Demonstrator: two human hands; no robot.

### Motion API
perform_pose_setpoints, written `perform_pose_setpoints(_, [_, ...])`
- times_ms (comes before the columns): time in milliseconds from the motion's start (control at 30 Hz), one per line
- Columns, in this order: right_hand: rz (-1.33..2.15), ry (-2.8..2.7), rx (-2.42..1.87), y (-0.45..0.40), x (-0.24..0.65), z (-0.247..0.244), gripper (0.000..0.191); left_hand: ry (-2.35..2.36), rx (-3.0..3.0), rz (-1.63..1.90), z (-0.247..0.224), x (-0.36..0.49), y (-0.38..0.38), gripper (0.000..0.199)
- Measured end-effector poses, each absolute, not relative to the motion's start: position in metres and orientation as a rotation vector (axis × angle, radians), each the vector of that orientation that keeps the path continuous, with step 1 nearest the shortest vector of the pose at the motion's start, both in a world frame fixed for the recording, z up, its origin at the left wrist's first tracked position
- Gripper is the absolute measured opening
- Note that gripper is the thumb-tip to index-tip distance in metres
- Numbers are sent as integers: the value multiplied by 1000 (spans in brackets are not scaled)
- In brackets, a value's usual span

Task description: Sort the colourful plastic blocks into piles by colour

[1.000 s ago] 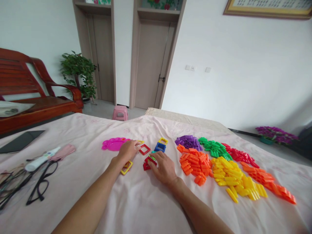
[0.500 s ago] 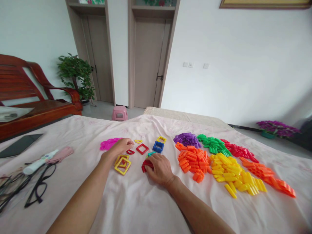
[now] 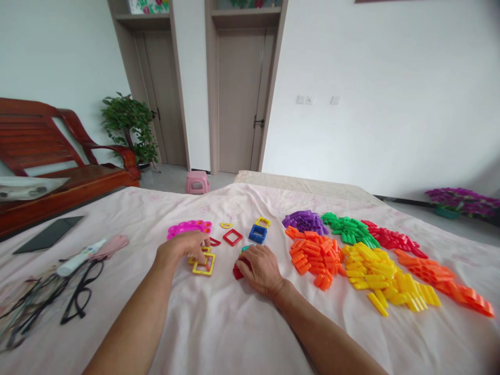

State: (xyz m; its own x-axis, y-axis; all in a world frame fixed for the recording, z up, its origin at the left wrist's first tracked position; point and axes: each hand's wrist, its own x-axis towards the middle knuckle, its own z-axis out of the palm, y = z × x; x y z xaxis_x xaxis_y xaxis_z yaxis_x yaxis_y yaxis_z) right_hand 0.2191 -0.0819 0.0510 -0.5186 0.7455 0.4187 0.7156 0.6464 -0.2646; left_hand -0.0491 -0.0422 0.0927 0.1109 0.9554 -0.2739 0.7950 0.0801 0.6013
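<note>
Left hand (image 3: 184,244) reached yellow frames (image 3: 212,265) beside open cloth (image 3: 219,317).

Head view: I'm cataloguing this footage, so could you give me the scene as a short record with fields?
left hand: fingers at the yellow square frames; grip unclear
right hand: over red pieces, partly hiding them
between and beyond the hands: red square frame, blue square frame
right side: piles of purple, green, red, orange and yellow pieces
left side: black-framed glasses, white tube
surface: pale cloth, wrinkled
</note>
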Motion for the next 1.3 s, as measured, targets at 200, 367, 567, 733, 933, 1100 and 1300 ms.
perform_pose_setpoints(200, [96,-2372,-1128,-80,220,49,19,1680,1768,265,86,-60,-39,35])
perform_pose_setpoints(367, [111,-2369,-1131,-80,220,49,18,1671,1769,188,76,-69,-33,33])
perform_pose_setpoints(567, [93,-2373,-1134,-81,219,49,19,1671,1804,76,76,-65,-32,43])
perform_pose_setpoints(733, [13,-2290,-1128,-83,219,50,19,1643,1820,35,83,-59,-37,39])
perform_pose_setpoints(933, [28,-2218,-1085,-86,219,54,27,1422,1844,207,93,-47,-40,31])
perform_pose_setpoints(1100, [111,-2161,-1111,-85,217,56,40,1324,1804,449,100,-16,-46,33])
perform_pose_setpoints(1300, [348,-2063,-1089,-77,219,53,47,1135,1687,686,102,18,-52,32])
